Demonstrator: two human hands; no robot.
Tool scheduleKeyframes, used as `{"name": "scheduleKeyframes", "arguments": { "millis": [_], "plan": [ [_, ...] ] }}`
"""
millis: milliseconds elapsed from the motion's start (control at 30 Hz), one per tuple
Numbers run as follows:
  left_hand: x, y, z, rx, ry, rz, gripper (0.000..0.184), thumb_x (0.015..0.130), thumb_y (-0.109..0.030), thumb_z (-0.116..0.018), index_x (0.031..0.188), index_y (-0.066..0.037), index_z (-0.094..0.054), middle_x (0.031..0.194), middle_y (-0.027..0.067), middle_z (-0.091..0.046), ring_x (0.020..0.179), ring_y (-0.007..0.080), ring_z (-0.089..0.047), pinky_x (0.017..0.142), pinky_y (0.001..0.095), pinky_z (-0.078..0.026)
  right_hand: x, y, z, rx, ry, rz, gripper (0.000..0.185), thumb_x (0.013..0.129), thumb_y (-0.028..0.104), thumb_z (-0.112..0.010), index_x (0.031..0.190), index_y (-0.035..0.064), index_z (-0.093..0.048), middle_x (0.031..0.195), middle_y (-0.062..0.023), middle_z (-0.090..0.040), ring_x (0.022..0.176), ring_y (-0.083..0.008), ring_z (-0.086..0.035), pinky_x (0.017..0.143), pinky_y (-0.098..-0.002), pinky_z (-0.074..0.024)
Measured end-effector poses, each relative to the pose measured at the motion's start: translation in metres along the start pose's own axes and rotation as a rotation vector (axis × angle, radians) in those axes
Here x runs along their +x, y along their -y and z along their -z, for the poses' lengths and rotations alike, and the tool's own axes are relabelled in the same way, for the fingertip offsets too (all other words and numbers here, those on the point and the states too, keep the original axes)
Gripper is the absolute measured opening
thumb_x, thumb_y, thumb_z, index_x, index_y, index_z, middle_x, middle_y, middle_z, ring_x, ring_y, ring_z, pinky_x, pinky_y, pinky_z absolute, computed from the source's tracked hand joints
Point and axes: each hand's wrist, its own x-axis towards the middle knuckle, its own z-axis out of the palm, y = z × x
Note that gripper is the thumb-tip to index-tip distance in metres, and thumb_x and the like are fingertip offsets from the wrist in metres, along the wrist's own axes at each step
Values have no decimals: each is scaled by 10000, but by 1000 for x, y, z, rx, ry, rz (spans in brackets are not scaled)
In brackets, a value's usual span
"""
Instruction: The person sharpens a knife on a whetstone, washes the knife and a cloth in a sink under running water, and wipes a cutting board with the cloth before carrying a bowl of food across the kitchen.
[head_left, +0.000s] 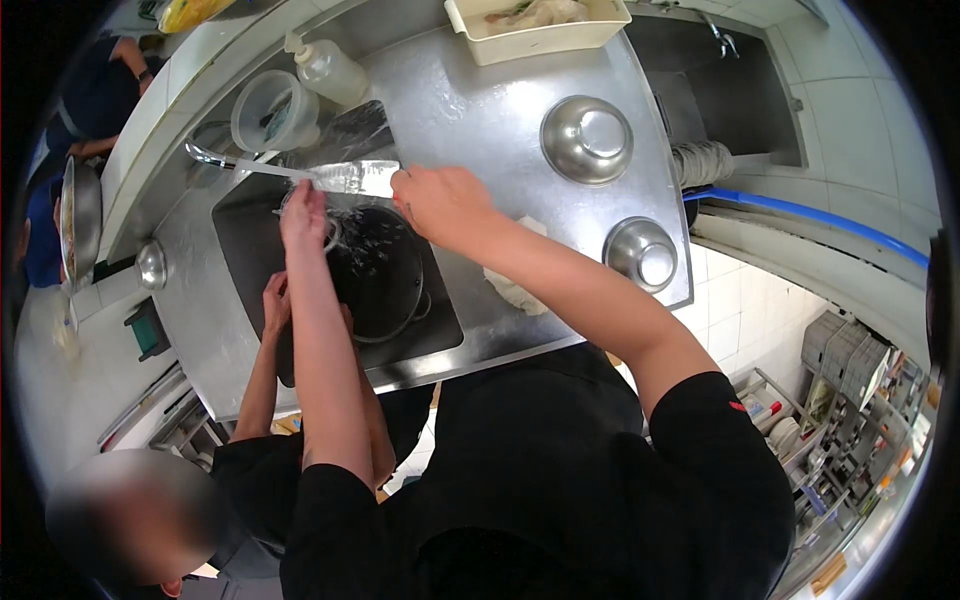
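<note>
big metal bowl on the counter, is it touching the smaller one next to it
Apart: the head view shows bare steel counter between the big metal bowl and the smaller bowl.

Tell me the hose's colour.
The hose is blue, seen best in the head view, the only one here.

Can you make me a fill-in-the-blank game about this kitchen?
The right hand holds a wide-bladed tool under running ____.
The big dark pot sits inside the ____.
The long hose is colored ____.

Missing words: water; sink; blue.
</note>
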Motion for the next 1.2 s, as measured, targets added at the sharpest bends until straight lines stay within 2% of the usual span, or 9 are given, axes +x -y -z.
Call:
{"name": "scheduleKeyframes", "arguments": {
  "millis": [267,400,467,567,700,767,900,1000,1200],
  "plan": [
    [-4,-22,0,126,53,-5,204,917,-99,-740,1086,-6,-675,1029,76,-711,907,164,-683,748,262,-591,-20,-14,28,24,6,-11,144,926,237,-650,950,100,-612,890,-83,-667,815,-330,-671,670,-457,-530],
    [-20,-33,-7,117,30,-104,200,942,-135,-723,1072,8,-673,969,63,-722,791,174,-700,757,282,-608,-42,-25,56,22,-38,-40,144,922,238,-656,953,105,-607,873,-83,-656,801,-333,-666,661,-462,-525],
    [-32,-31,-14,153,-77,-125,214,973,-207,-698,1032,-2,-685,853,33,-702,682,142,-666,642,262,-579,-48,-27,63,-47,27,-177,132,916,212,-651,964,102,-597,860,-82,-645,809,-333,-665,658,-463,-523],
    [-34,-8,-18,452,-70,-51,314,1020,-332,-623,991,-29,-697,683,0,-601,510,79,-507,466,244,-432,-40,-31,44,-49,-17,-134,141,905,181,-646,1005,101,-586,841,-91,-632,807,-344,-661,656,-472,-520],
    [-18,41,-15,174,-62,-42,332,1060,-336,-531,1140,-31,-634,829,24,-650,645,116,-588,570,240,-489,-13,-15,24,-4,-21,-114,170,891,137,-639,1043,95,-576,885,-117,-655,830,-360,-668,668,-476,-523],
    [2,49,16,17,116,127,358,1063,-328,-517,1248,-23,-547,1028,70,-679,827,181,-647,727,282,-540,6,-6,6,-48,101,-104,223,865,118,-651,1070,81,-571,947,-159,-688,866,-369,-689,683,-481,-536],
    [-89,34,-31,-50,119,209,306,1042,-319,-560,1156,-37,-590,1089,63,-662,963,203,-636,855,343,-528,43,23,-22,18,208,-93,280,832,111,-666,1088,61,-567,951,-188,-709,914,-374,-703,697,-486,-549],
    [-56,55,-8,-35,140,68,269,1026,-287,-588,1129,-41,-611,1092,64,-663,956,207,-647,830,327,-530,64,30,-60,54,162,-17,217,838,153,-661,1026,49,-634,913,-183,-719,882,-376,-715,726,-493,-560],
    [-44,50,-4,-102,112,87,178,1018,-234,-598,1079,-68,-616,943,16,-685,858,157,-666,749,296,-533,132,42,-125,191,-13,-24,173,863,185,-649,949,52,-717,914,-200,-725,862,-358,-722,752,-467,-569]
  ]
}}
